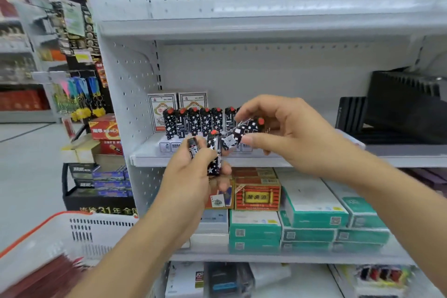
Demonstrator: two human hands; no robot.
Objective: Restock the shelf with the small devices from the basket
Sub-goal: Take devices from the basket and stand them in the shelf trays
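Note:
Several small black devices with white patterns and red tops [193,120] stand in a row on the white shelf [150,152]. My left hand [193,176] grips two more of these devices [214,152] upright in front of the shelf edge. My right hand [285,133] pinches one tilted device [244,132] between thumb and fingers, just right of the row. The white basket with an orange rim [72,230] sits at the lower left; its contents are blurred.
Two white boxes [177,104] stand behind the row. Black racks [399,109] fill the shelf's right side. Red and teal cartons [290,210] are stacked on the shelf below. Keychains and boxes crowd the display at left.

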